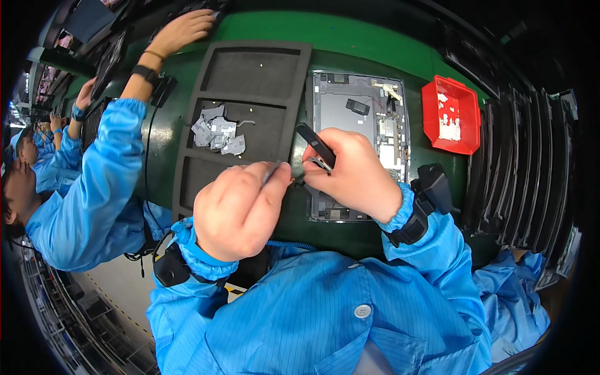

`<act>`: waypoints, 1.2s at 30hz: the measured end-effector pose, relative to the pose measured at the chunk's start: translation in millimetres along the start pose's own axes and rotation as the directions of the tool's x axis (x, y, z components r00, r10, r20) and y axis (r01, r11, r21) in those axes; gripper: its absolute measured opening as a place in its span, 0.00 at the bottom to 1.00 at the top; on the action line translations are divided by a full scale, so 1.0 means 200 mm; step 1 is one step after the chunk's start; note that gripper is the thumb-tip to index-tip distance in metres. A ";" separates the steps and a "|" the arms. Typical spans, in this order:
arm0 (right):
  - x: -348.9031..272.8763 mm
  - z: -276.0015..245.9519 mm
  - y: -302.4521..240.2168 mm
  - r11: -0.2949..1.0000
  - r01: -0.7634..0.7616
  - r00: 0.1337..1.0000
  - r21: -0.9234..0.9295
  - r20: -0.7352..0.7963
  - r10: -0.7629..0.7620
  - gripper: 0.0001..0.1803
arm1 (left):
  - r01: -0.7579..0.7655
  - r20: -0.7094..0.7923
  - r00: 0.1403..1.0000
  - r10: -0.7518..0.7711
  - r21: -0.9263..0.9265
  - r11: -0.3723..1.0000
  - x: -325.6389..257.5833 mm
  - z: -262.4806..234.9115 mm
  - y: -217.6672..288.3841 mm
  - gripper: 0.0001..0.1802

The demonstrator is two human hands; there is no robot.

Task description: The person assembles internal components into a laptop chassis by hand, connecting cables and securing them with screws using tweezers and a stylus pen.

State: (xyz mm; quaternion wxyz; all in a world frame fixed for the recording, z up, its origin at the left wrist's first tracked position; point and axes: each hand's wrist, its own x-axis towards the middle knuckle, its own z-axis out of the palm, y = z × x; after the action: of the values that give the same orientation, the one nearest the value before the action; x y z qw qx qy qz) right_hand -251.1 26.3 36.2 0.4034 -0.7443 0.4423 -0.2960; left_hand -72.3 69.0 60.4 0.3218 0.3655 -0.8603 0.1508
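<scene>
Black oblong part (317,145) is gripped by the right hand (355,165) — left hand (237,209), curled nearby, pinches a grey sliver (270,173).

a wide fisheye camera, the left of two worn side by side on the person's head, looks steeply down and forward over the blue smock (281,312) at the bottom of the view to the green work surface (331,31), upright and unmirrored. it is near enough that the left hand (231,212) and right hand (353,165) loom large around the middle. the field spreads wide, from a co-worker's sleeve (94,194) on the left to a row of dark panels (519,169) on the right, with straight edges bending toward a black rim.
</scene>
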 end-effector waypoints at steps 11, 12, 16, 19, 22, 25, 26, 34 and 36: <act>0.33 0.05 0.07 0.928 0.095 0.977 0.359 -0.215 -0.016 0.16 | 0.791 0.526 0.510 -0.681 -0.598 0.131 0.01 -0.05 -0.16 0.14; 0.29 0.01 0.05 0.896 0.109 0.973 0.429 -0.231 -0.007 0.12 | 0.782 0.579 0.505 -0.640 -0.621 0.055 0.01 -0.05 -0.16 0.16; 0.10 -0.12 0.02 0.847 0.470 0.878 0.247 -0.229 -0.420 0.10 | 0.792 0.722 0.468 -0.510 -0.598 -0.120 0.11 -0.05 -0.13 0.12; -0.02 -0.11 0.00 0.878 0.473 0.862 -0.072 -0.171 -0.478 0.15 | 0.791 0.831 0.432 -0.351 -0.536 -0.296 0.16 -0.02 -0.11 0.09; -0.09 -0.15 0.06 0.856 0.496 0.821 -0.146 -0.241 -0.517 0.14 | 0.800 0.857 0.462 -0.230 -0.514 -0.310 0.21 -0.02 -0.04 0.15; -0.15 -0.19 0.08 0.860 0.498 0.801 -0.110 -0.322 -0.504 0.12 | 0.824 0.874 0.477 -0.092 -0.481 -0.298 0.27 0.00 0.01 0.26; -0.17 -0.20 0.09 0.865 0.486 0.805 -0.125 -0.321 -0.498 0.12 | 0.809 0.859 0.505 -0.083 -0.504 -0.302 0.27 0.02 0.03 0.27; -0.34 -0.28 0.19 0.966 0.240 0.898 0.097 -0.401 -0.182 0.08 | 0.601 0.609 0.786 -0.106 -0.712 0.363 0.36 0.29 0.06 0.14; -0.37 -0.27 0.31 0.972 0.188 0.875 0.140 -0.473 -0.101 0.04 | 0.569 0.530 0.821 -0.211 -0.732 0.373 0.36 0.42 0.05 0.10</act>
State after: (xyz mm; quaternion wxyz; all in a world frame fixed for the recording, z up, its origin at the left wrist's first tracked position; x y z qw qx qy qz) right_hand -352.5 56.0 3.5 0.3294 -0.6434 0.4396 -0.5331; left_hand -154.8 -4.8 45.3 0.3290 0.3674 -0.7415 -0.4549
